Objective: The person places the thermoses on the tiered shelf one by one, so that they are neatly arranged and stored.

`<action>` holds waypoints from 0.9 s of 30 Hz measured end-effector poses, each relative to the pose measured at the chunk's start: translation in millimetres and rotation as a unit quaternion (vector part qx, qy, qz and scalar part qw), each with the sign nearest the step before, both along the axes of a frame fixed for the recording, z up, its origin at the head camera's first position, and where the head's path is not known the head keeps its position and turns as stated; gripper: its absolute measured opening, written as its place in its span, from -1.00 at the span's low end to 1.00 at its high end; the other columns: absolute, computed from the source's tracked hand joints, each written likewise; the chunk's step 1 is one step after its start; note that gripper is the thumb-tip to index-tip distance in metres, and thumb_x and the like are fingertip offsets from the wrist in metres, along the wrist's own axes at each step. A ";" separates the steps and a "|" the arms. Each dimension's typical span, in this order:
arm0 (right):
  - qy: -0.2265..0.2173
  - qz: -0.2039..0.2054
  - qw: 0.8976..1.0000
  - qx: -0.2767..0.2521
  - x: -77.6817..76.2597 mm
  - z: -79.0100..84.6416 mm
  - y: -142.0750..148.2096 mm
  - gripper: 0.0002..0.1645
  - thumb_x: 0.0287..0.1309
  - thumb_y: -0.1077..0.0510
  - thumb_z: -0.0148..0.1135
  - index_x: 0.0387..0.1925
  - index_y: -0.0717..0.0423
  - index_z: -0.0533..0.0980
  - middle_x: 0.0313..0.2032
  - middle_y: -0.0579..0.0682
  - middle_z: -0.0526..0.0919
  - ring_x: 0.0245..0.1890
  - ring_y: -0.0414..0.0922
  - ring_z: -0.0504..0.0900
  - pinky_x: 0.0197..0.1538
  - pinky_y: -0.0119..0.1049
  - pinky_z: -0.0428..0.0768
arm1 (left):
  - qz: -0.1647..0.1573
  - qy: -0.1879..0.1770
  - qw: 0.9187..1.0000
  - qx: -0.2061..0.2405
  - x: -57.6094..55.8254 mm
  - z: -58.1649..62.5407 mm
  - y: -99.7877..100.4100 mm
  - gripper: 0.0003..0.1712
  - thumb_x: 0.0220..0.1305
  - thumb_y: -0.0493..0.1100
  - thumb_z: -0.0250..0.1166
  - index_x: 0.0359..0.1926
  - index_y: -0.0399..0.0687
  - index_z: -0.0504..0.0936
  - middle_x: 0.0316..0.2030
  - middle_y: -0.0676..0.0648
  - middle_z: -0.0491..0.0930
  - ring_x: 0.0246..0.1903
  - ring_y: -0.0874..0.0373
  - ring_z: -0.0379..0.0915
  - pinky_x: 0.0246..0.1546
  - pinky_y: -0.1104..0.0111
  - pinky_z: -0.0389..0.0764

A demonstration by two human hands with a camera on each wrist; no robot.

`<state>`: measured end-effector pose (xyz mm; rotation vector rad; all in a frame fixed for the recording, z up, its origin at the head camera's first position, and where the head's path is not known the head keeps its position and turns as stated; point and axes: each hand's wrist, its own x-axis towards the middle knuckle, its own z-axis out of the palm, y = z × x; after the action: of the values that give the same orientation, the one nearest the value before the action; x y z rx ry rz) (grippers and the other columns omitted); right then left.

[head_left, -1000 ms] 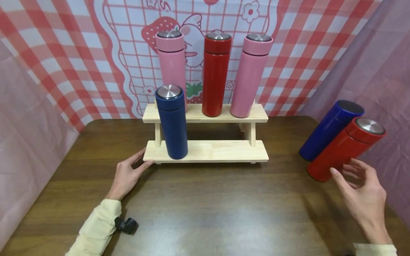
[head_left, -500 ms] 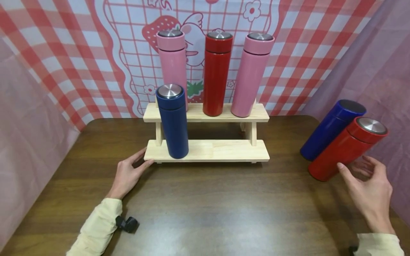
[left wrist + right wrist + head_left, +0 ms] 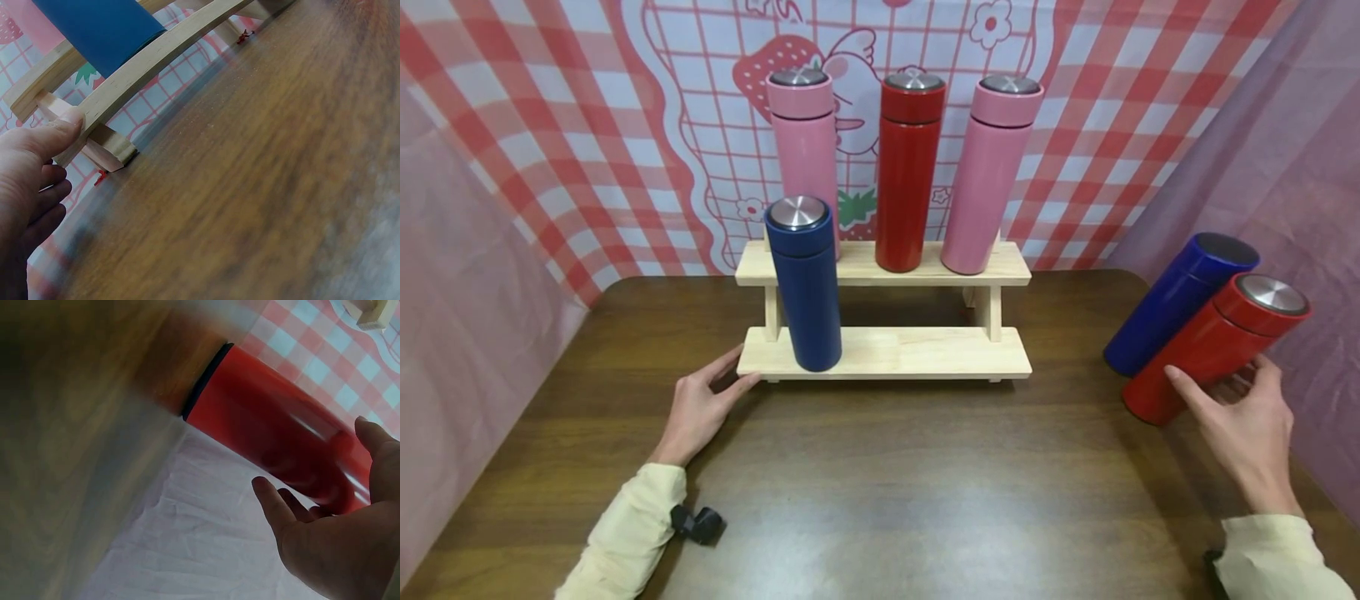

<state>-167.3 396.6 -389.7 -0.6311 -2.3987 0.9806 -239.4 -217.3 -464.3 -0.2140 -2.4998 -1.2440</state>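
Note:
A two-tier wooden display stand (image 3: 925, 354) sits on the table; my left hand (image 3: 696, 412) holds the left end of its lower shelf, thumb on the edge in the left wrist view. A dark blue thermos (image 3: 808, 308) stands on that shelf. Above it, the upper shelf bears a pink thermos (image 3: 801, 158), a red thermos (image 3: 908, 183) and another pink thermos (image 3: 988, 187). At the right, my right hand (image 3: 1247, 425) is spread around the lower part of a second red thermos (image 3: 1213, 346); the right wrist view shows a gap beside its index finger (image 3: 272, 500).
A bright blue thermos (image 3: 1172, 308) stands just behind and left of the second red one. Brown wooden table (image 3: 880, 500) lies in front of the stand. A checked cloth (image 3: 1097, 108) hangs behind, and pinkish curtains (image 3: 1292, 192) close in both sides.
My right hand first drew back slightly to the right, then moved in left around the red thermos, its thumb now in front of it. The left hand and stand have stayed put.

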 end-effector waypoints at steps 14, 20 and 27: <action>0.011 -0.031 0.999 -0.005 -5.8 1.2 0.0 -0.01 0.12 -0.12 0.55 0.49 -0.03 0.27 -0.07 -0.29 0.51 -0.25 -0.55 0.36 -0.06 -0.52 0.30 | 0.002 -0.002 1.000 0.003 -0.3 -0.3 -0.5 -0.32 0.35 0.03 0.47 0.36 -0.22 0.57 0.14 -0.25 0.65 0.14 -0.07 0.60 0.13 0.02 0.57; 0.027 -0.049 0.998 -0.010 -4.4 1.2 -0.9 -0.06 0.09 -0.09 0.57 0.44 -0.09 0.33 -0.14 -0.38 0.49 -0.29 -0.56 0.37 -0.12 -0.57 0.29 | 0.001 -0.005 1.000 0.007 -0.2 -0.2 0.3 -0.32 0.34 0.02 0.47 0.36 -0.21 0.57 0.15 -0.24 0.65 0.15 -0.06 0.59 0.14 0.03 0.56; 0.080 -0.047 0.996 -0.015 -0.7 -2.8 -4.0 -0.14 0.05 -0.01 0.60 0.37 -0.13 0.42 -0.25 -0.52 0.44 -0.31 -0.60 0.42 -0.17 -0.66 0.32 | 0.000 -0.007 1.000 0.008 0.2 -0.4 -0.4 -0.32 0.34 0.02 0.47 0.37 -0.21 0.56 0.16 -0.24 0.64 0.15 -0.06 0.59 0.14 0.04 0.56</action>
<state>-168.0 392.5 -392.5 -0.6444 -2.1983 0.9909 -239.2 -217.7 -464.7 -0.2023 -2.5001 -1.2690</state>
